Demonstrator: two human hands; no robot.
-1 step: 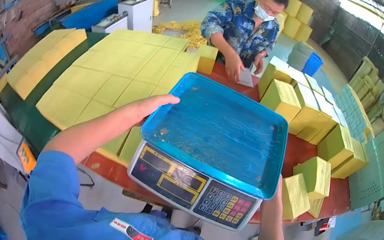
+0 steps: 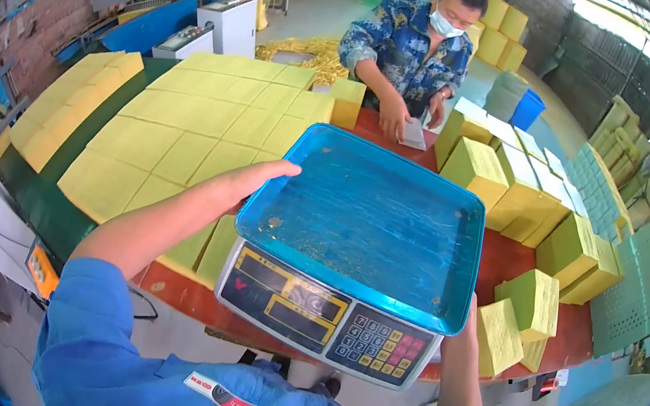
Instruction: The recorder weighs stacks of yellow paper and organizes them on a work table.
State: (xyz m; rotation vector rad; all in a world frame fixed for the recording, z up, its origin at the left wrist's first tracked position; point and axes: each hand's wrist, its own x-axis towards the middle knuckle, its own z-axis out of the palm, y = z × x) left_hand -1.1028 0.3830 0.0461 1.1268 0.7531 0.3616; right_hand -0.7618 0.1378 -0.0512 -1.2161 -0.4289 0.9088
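Note:
A grey electronic weighing scale (image 2: 325, 323) with a keypad and a shallow, empty blue tray (image 2: 371, 226) on top fills the middle of the head view, tilted over the near edge of the red table (image 2: 515, 267). My left hand (image 2: 249, 180) grips the tray's left rim with its fingers stretched along the edge. My right hand (image 2: 468, 319) holds the scale's right corner from below and is mostly hidden by it.
Across the table a person in a blue patterned shirt (image 2: 401, 47) handles a small grey stack (image 2: 413, 135). Yellow-green block stacks (image 2: 475, 170) crowd the right side. Flat yellow sheets (image 2: 186, 125) cover the green bench at left. Machines (image 2: 221, 22) stand behind.

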